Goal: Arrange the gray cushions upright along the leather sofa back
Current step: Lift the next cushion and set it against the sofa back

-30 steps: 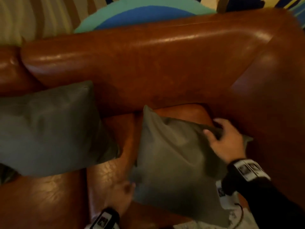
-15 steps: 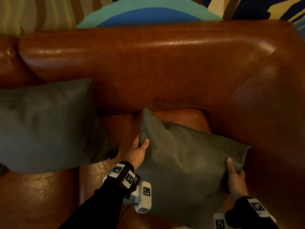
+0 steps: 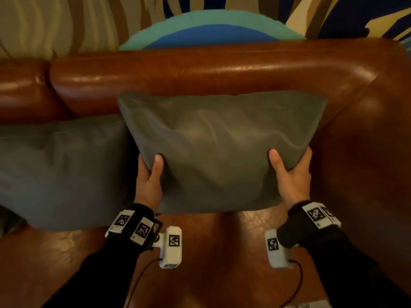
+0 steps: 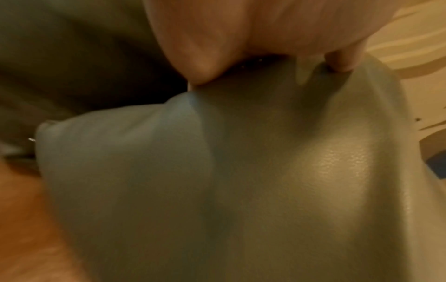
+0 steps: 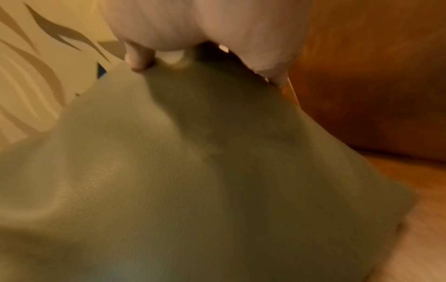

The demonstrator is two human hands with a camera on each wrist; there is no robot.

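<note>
Head view: second gray cushion [image 3: 220, 150], lying tilted a moment ago, now upright at sofa back [image 3: 200, 70]. Left hand [image 3: 148, 181] and right hand [image 3: 291, 176] each clamp a lower corner; base probably not yet seated beside first gray cushion [image 3: 60, 170].

Gray cushion [image 3: 222, 150] raised from flat on seat to upright against sofa back [image 3: 200, 70], now overlapping second cushion [image 3: 62, 170]. Left hand [image 3: 149, 181] and right hand [image 3: 291, 176] shifted to lower side edges, thumbs in front.
</note>
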